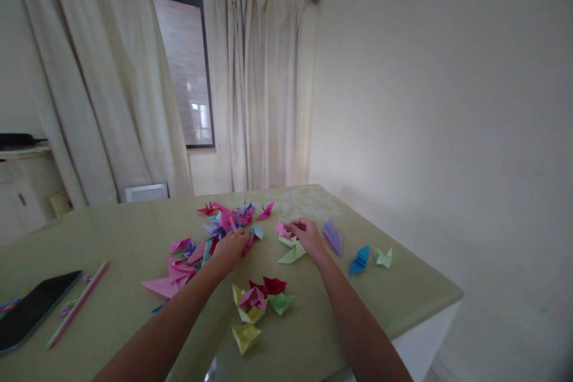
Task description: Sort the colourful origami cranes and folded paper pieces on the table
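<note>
My left hand (230, 249) rests with curled fingers on a heap of folded paper pieces (215, 233) in pink, purple, blue and red; I cannot make out what its fingers hold. My right hand (307, 234) is closed in a pinch on a small pink folded paper (282, 229), above a light green folded piece (292, 250). Between my forearms lies a cluster of yellow, pink, red and green folded papers (257, 304). A purple piece (333, 236), a blue piece (359, 259) and a pale green piece (383, 257) lie to the right.
The pale green table (111, 239) ends at a corner on the right (452, 295). A dark tablet (33, 309) and a pink-green stick (78, 304) lie at the left. Curtains and a window stand behind the table.
</note>
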The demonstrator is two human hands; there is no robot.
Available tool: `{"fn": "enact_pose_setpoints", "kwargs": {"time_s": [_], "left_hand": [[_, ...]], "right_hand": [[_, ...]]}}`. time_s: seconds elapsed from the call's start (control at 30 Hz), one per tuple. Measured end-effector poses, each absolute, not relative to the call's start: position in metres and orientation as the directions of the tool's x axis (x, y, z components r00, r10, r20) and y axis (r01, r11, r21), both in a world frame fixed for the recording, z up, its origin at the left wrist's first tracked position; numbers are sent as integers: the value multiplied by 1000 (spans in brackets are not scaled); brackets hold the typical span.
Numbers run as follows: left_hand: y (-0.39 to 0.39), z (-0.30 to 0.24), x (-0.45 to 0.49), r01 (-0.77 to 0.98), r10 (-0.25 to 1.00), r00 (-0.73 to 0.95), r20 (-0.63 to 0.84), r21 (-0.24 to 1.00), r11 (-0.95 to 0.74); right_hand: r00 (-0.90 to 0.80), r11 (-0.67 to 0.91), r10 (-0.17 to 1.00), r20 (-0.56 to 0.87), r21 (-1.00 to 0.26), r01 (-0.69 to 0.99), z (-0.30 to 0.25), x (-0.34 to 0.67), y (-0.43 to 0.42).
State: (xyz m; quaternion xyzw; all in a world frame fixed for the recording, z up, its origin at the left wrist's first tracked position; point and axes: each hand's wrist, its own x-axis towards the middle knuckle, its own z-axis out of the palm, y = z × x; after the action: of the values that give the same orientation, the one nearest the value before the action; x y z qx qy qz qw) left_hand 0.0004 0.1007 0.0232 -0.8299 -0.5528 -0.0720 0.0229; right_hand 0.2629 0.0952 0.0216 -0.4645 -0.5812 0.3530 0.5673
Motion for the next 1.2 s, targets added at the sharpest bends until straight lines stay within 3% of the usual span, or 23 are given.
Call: {"fn": "enact_pose_setpoints", "kwargs": {"time_s": [0.2, 0.4, 0.63, 0.93, 1.2], "left_hand": [[103, 33, -13, 923, 909, 346, 233, 92, -375], [107, 47, -37, 849, 823, 277, 495, 274, -451], [99, 50, -46, 946, 918, 318, 238, -13, -324], [101, 12, 3, 928, 885, 351, 305, 12, -372], [111, 14, -5, 891, 895, 441, 69, 87, -446]], "right_hand": [[91, 369, 920, 382, -920, 134, 26, 262, 92], [147, 382, 911, 386, -923, 57, 23, 258, 94], [130, 394, 908, 397, -918, 55, 23, 249, 93], [195, 406, 885, 423, -906, 120, 21, 244, 92], [236, 379, 884, 403, -914, 142, 25, 246, 86]]}}
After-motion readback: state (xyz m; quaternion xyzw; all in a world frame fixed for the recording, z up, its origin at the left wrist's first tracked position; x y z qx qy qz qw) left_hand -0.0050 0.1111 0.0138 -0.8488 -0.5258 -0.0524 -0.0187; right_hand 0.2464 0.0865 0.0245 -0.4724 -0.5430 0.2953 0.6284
